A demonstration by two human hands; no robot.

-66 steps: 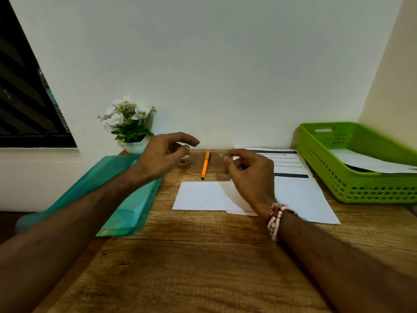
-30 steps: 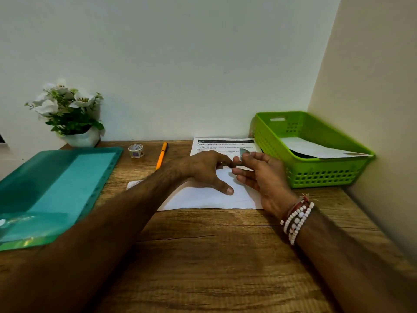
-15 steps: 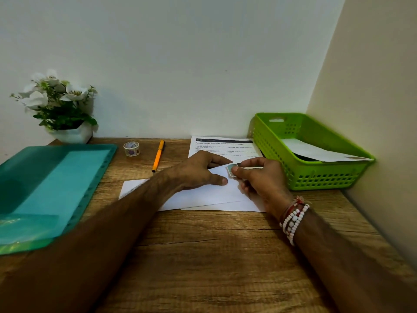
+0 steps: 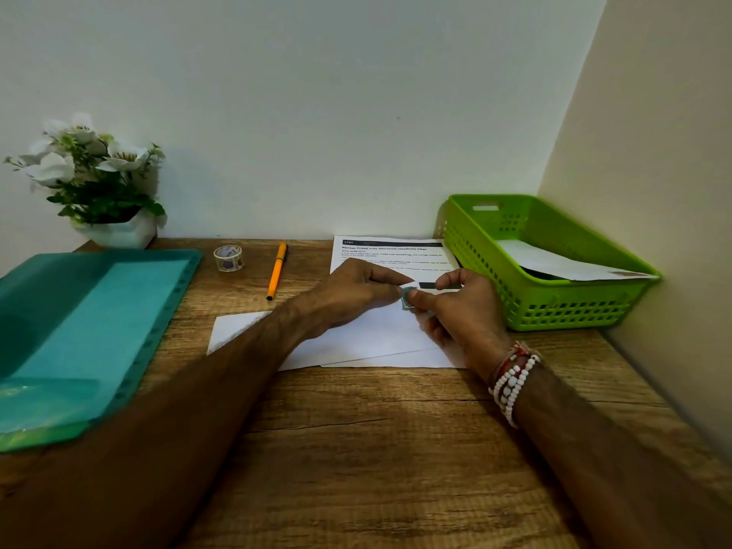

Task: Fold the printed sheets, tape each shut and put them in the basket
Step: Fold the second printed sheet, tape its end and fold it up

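Observation:
A folded white sheet (image 4: 368, 334) lies on the wooden desk, on top of a flat printed sheet (image 4: 390, 249) whose text shows behind it. My left hand (image 4: 348, 297) rests on the folded sheet, fingers bent, its fingertips at the fold's edge. My right hand (image 4: 459, 307) pinches a small teal piece of tape (image 4: 408, 297) between thumb and finger, right at the left fingertips and touching the paper's edge. The green basket (image 4: 562, 307) stands at the right with a folded sheet (image 4: 562, 265) inside. The tape roll (image 4: 228, 258) sits at the back.
An orange pen (image 4: 276, 270) lies next to the tape roll. A teal plastic folder (image 4: 83, 330) covers the desk's left side. A white pot of flowers (image 4: 99, 184) stands in the back left corner. Walls close the back and right.
My left hand let go of the tape roll and came onto the folded sheet. My right hand carried the tape piece down to the fold's edge. The view swung right.

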